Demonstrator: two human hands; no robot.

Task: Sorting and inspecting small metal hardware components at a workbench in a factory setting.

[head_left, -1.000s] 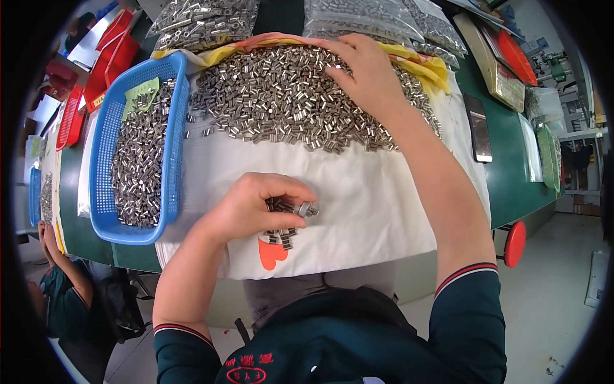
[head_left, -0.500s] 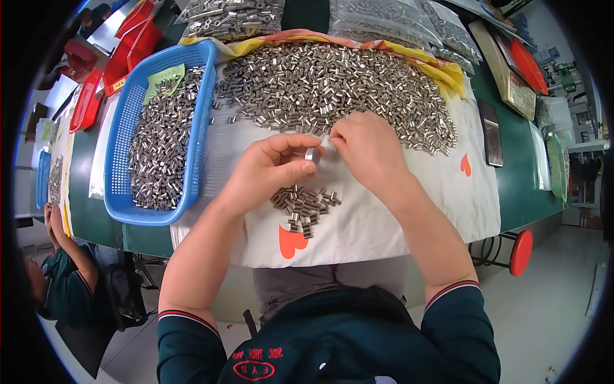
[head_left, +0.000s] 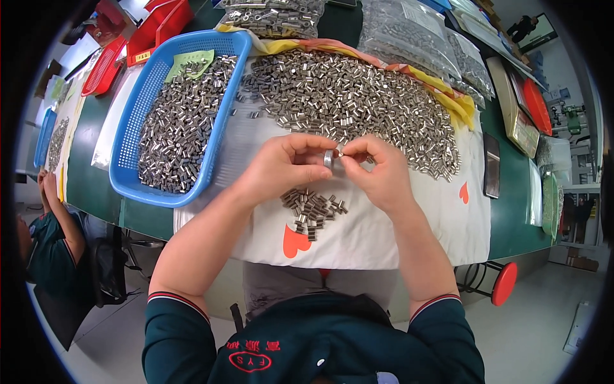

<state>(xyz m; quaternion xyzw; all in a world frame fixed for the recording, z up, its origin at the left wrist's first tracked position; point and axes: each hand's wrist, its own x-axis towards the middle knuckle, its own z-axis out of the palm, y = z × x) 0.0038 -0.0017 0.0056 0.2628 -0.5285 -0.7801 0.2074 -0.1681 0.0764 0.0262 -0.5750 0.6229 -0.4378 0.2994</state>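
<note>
Between the thumb and fingers of my left hand [head_left: 279,165] is a small round metal ring [head_left: 329,159], held on edge. My right hand [head_left: 378,171] pinches a small metal cylinder [head_left: 340,151] close beside the ring; whether the two touch I cannot tell. Beyond my hands spreads a large heap of short shiny metal cylinders [head_left: 358,96] on a white cloth [head_left: 409,237] with red hearts. A smaller pile of the same cylinders [head_left: 313,210] lies just below my left hand.
At the left stands a blue perforated basket [head_left: 118,153] filled with cylinders and a green slip [head_left: 190,64]. Clear bags of metal parts [head_left: 409,38] lie along the back. A phone [head_left: 491,165] rests at the right. Another person [head_left: 57,224] works at the far left.
My right hand has drawn back from the heap's near edge and now brings a cylinder up beside the ring. My left hand still holds the ring. The whole view has shifted slightly.
</note>
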